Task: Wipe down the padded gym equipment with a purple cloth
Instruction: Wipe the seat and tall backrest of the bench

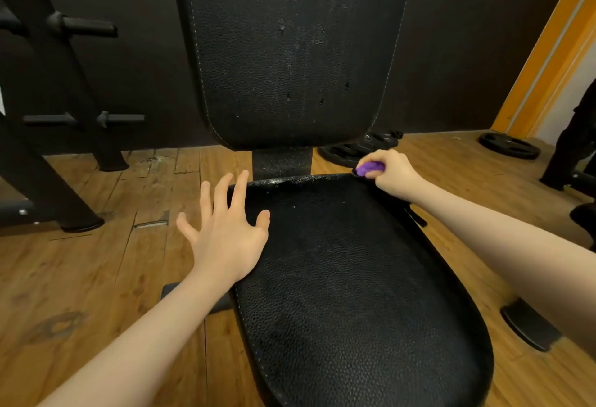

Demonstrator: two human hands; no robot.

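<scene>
Right hand (392,174) clenched round bunched purple cloth (371,168), pressing it at far right corner of black padded seat (354,277). Left hand (225,232) released, fingers spread, palm at seat's left edge; whether it touches the pad cannot be told. Upright back pad (290,51) behind seat, speckled with pale spots. Weight plates (354,147) lie on wooden floor (80,277) beyond; black rack (58,84) at left

Dim, even indoor light; wide-angle edge distortion.
</scene>
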